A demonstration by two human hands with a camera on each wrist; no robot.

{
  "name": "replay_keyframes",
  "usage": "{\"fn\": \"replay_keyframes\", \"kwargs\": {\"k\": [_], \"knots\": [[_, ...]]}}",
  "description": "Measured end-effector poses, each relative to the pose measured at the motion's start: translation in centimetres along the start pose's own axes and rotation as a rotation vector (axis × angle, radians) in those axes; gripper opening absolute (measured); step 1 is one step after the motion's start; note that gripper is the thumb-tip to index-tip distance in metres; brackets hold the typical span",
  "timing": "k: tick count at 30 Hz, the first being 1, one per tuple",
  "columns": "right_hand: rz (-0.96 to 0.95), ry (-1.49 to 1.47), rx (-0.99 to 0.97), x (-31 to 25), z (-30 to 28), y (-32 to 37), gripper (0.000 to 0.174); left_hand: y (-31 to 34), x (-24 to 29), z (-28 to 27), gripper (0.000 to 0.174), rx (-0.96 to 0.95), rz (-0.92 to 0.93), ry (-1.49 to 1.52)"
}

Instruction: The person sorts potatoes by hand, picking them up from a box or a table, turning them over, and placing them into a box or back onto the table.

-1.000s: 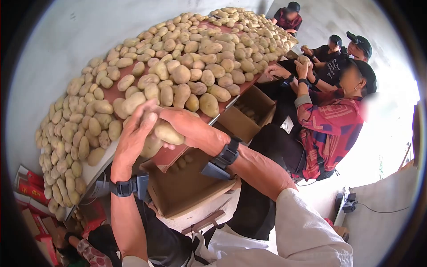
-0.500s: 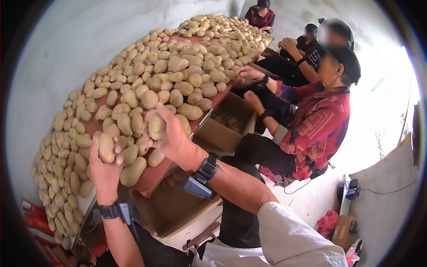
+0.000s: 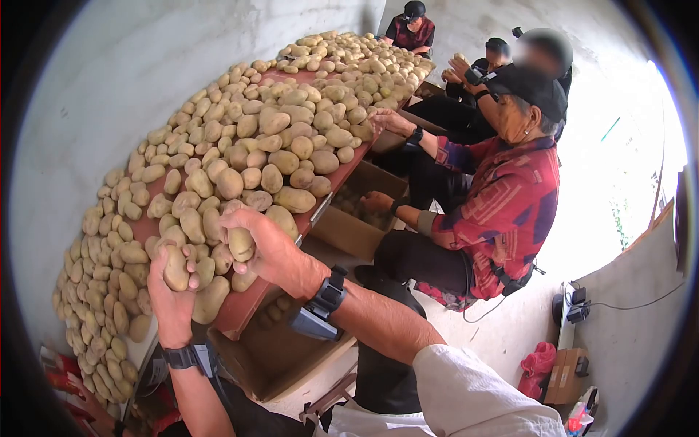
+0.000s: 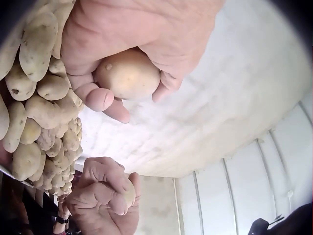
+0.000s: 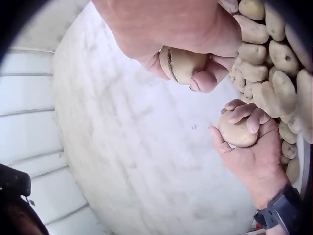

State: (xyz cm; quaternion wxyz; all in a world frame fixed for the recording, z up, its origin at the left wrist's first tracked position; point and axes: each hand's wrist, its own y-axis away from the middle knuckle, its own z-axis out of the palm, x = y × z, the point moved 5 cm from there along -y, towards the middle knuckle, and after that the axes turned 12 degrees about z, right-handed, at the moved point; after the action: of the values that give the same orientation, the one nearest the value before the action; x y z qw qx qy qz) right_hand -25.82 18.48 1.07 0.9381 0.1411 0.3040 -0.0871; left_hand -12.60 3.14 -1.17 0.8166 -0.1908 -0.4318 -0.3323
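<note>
My left hand (image 3: 172, 306) grips one potato (image 3: 176, 268) above the near edge of the heap. A short way to its right, my right hand (image 3: 271, 251) holds another potato (image 3: 240, 244) between thumb and fingers. The left wrist view shows the left hand's potato (image 4: 128, 73) wrapped by its fingers. A dark crack runs down the right hand's potato (image 5: 182, 64) in the right wrist view. The two hands are apart. Many loose potatoes (image 3: 211, 298) lie on the table just beyond and below them.
A reddish table (image 3: 247, 306) carries the long heap against a pale wall (image 3: 87, 87). Below its edge stand an open cardboard box (image 3: 269, 364) and another box (image 3: 349, 229). A person in a red patterned shirt (image 3: 510, 204) sits at the right, with several people farther back.
Over the last second my hands have come apart, each with a potato. Since half a second ago the right hand has lowered slightly and the view has shifted; the neighbour's near hand has moved to the box.
</note>
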Motion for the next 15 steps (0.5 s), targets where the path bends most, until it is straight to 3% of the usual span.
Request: {"fn": "replay_keyframes", "kwargs": {"k": [15], "knots": [[0.051, 0.083, -0.015, 2.7, 0.3, -2.3, 0.016, 0.0, 0.5, 0.4, 0.028, -0.054, 0.061, 0.094]]}}
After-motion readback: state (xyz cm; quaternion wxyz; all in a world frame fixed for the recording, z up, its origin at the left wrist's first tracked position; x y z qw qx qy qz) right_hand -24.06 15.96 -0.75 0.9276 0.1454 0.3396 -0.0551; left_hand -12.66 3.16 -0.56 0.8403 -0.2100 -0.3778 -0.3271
